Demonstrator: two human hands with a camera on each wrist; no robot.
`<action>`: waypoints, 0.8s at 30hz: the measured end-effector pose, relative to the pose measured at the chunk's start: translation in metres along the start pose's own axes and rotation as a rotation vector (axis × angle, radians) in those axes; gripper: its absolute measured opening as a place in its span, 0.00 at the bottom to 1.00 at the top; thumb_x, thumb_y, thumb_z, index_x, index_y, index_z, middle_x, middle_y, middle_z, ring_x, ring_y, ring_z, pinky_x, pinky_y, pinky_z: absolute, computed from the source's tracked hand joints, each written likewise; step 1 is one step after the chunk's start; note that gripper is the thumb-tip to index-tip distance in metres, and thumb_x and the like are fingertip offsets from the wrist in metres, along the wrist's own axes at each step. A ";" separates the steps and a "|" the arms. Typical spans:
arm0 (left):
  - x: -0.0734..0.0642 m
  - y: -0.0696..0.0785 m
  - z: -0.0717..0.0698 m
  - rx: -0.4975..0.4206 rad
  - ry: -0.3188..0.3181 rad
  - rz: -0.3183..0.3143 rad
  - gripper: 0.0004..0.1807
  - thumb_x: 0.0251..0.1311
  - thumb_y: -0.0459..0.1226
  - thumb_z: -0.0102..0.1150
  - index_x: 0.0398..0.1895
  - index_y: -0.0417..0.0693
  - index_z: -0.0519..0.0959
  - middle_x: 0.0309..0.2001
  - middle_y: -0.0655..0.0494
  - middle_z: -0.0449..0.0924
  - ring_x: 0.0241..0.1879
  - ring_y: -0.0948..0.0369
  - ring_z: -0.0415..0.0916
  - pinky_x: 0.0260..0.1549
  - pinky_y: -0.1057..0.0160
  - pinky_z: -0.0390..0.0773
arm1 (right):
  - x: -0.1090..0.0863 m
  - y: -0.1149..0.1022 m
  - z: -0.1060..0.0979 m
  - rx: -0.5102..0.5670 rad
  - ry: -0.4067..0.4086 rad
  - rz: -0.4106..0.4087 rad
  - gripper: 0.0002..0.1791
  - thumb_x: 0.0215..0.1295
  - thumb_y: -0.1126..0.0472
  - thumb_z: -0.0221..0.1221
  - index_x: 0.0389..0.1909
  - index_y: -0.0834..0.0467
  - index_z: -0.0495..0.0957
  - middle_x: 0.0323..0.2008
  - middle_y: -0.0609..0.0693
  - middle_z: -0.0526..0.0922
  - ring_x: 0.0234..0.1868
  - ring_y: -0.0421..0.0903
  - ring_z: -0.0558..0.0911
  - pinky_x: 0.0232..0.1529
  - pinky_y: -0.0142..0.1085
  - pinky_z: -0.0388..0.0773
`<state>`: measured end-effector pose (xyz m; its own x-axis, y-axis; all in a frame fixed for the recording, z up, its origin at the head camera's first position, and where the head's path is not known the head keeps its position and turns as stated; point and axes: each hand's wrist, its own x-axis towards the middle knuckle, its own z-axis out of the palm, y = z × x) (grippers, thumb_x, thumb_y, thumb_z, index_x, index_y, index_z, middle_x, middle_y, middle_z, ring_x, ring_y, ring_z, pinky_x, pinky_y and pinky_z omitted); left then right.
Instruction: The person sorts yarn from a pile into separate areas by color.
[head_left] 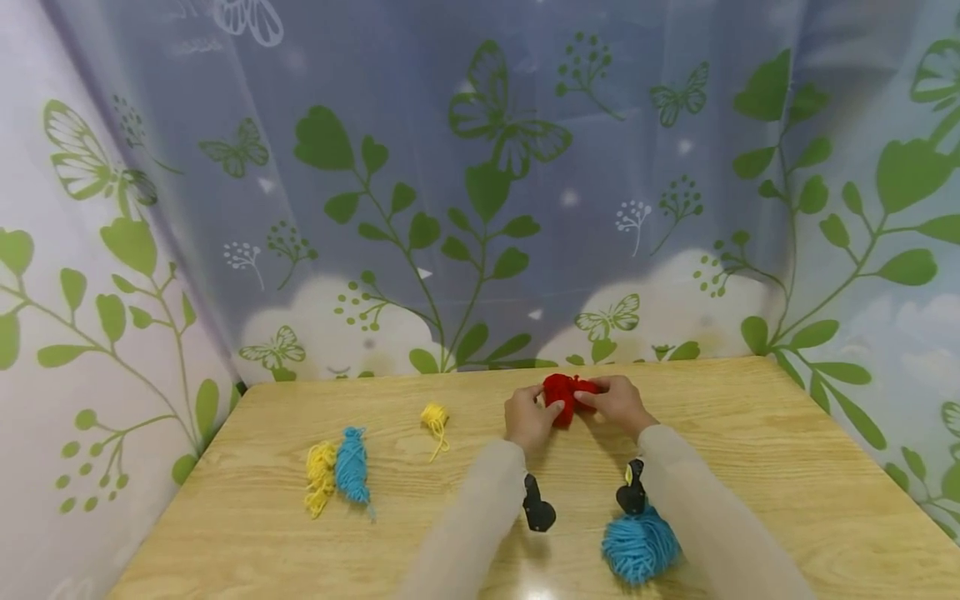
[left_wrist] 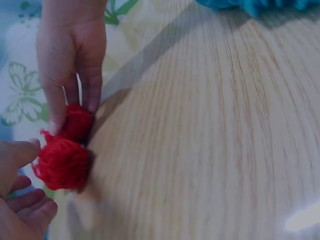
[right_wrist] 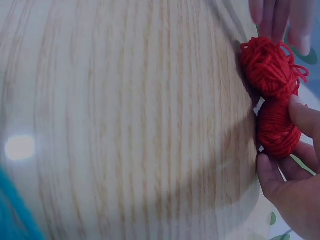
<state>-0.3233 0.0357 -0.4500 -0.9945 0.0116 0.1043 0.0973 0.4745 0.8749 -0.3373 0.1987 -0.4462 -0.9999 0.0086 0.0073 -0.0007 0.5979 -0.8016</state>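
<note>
Two small balls of red yarn lie side by side at the far edge of the table in the head view. My right hand (head_left: 621, 403) holds the right red yarn ball (right_wrist: 280, 127) between thumb and fingers. Beside the other one, the left red yarn ball (left_wrist: 64, 164), is my left hand (head_left: 529, 422). In the left wrist view its thumb tip comes right up to the yarn, while the other fingers stand apart from it, loosely bent. Loose red strands stick out where the two balls meet.
A blue yarn ball (head_left: 640, 546) sits near the right forearm. To the left lie a blue yarn skein (head_left: 352, 467), a yellow yarn bundle (head_left: 320, 477) and a smaller yellow yarn ball (head_left: 434, 417) with a loose tail. Behind the wooden table (head_left: 247, 517) hangs a printed curtain (head_left: 405, 75).
</note>
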 end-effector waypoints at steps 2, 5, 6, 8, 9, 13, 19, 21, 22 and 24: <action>-0.002 0.005 -0.008 0.010 -0.025 0.029 0.26 0.57 0.38 0.67 0.57 0.32 0.76 0.55 0.41 0.78 0.56 0.45 0.75 0.52 0.51 0.77 | 0.000 0.000 -0.001 0.005 0.000 -0.006 0.25 0.66 0.59 0.60 0.55 0.74 0.73 0.53 0.69 0.78 0.54 0.63 0.76 0.53 0.50 0.76; -0.006 0.009 -0.021 0.036 -0.054 0.075 0.27 0.59 0.38 0.65 0.59 0.32 0.74 0.58 0.40 0.76 0.58 0.45 0.73 0.53 0.50 0.76 | 0.001 0.001 -0.001 0.016 0.000 -0.004 0.24 0.65 0.60 0.61 0.55 0.74 0.74 0.52 0.68 0.78 0.53 0.63 0.77 0.53 0.50 0.76; -0.006 0.010 -0.026 0.047 -0.058 0.092 0.27 0.59 0.38 0.65 0.59 0.33 0.74 0.58 0.41 0.76 0.58 0.45 0.72 0.54 0.50 0.76 | 0.000 0.000 -0.001 0.013 -0.004 -0.007 0.24 0.65 0.60 0.61 0.54 0.74 0.74 0.52 0.68 0.78 0.53 0.63 0.77 0.53 0.50 0.76; -0.007 0.010 -0.036 0.073 -0.063 0.128 0.28 0.59 0.39 0.65 0.60 0.34 0.73 0.59 0.41 0.75 0.59 0.45 0.72 0.55 0.50 0.75 | 0.001 0.001 -0.002 0.016 -0.008 -0.009 0.25 0.65 0.59 0.61 0.55 0.74 0.74 0.53 0.69 0.78 0.53 0.63 0.77 0.53 0.50 0.76; -0.007 0.010 -0.043 0.078 -0.070 0.140 0.29 0.59 0.40 0.65 0.61 0.34 0.73 0.59 0.41 0.75 0.59 0.45 0.71 0.55 0.50 0.74 | 0.001 0.001 -0.002 0.021 -0.009 -0.007 0.25 0.65 0.59 0.61 0.56 0.74 0.73 0.53 0.69 0.77 0.53 0.63 0.76 0.54 0.50 0.75; -0.008 0.009 -0.071 0.082 -0.098 0.170 0.30 0.60 0.41 0.64 0.63 0.37 0.71 0.63 0.41 0.71 0.61 0.45 0.70 0.57 0.48 0.73 | 0.001 0.001 -0.002 0.032 -0.017 -0.005 0.27 0.66 0.60 0.60 0.58 0.75 0.71 0.56 0.70 0.75 0.55 0.64 0.75 0.55 0.50 0.74; -0.013 0.000 -0.120 0.105 -0.094 0.169 0.31 0.60 0.42 0.64 0.65 0.41 0.70 0.65 0.41 0.68 0.63 0.44 0.67 0.56 0.48 0.73 | 0.002 0.002 -0.002 0.024 -0.020 -0.011 0.25 0.66 0.60 0.60 0.57 0.74 0.72 0.54 0.69 0.77 0.55 0.64 0.75 0.54 0.50 0.74; -0.016 -0.006 -0.138 0.109 -0.085 0.165 0.31 0.60 0.42 0.64 0.65 0.41 0.70 0.66 0.41 0.67 0.64 0.44 0.66 0.57 0.48 0.72 | 0.003 0.003 -0.001 0.029 -0.025 -0.003 0.25 0.66 0.59 0.60 0.57 0.74 0.72 0.54 0.69 0.77 0.55 0.63 0.75 0.54 0.50 0.74; -0.017 -0.009 -0.147 0.115 -0.075 0.167 0.31 0.60 0.41 0.65 0.65 0.41 0.70 0.66 0.41 0.67 0.65 0.44 0.65 0.58 0.49 0.72 | 0.004 0.004 -0.001 0.026 -0.027 -0.002 0.25 0.66 0.59 0.60 0.57 0.74 0.72 0.54 0.69 0.77 0.55 0.64 0.75 0.54 0.50 0.74; -0.020 -0.015 -0.166 0.127 -0.061 0.155 0.31 0.59 0.40 0.65 0.65 0.40 0.70 0.66 0.40 0.66 0.66 0.45 0.64 0.58 0.49 0.71 | 0.005 0.004 0.000 0.034 -0.032 0.007 0.26 0.66 0.60 0.60 0.58 0.74 0.72 0.55 0.69 0.76 0.56 0.63 0.74 0.54 0.50 0.74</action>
<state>-0.2984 -0.1177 -0.3867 -0.9688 0.1451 0.2009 0.2478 0.5702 0.7832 -0.3422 0.2010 -0.4492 -0.9998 -0.0136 -0.0168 0.0060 0.5700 -0.8216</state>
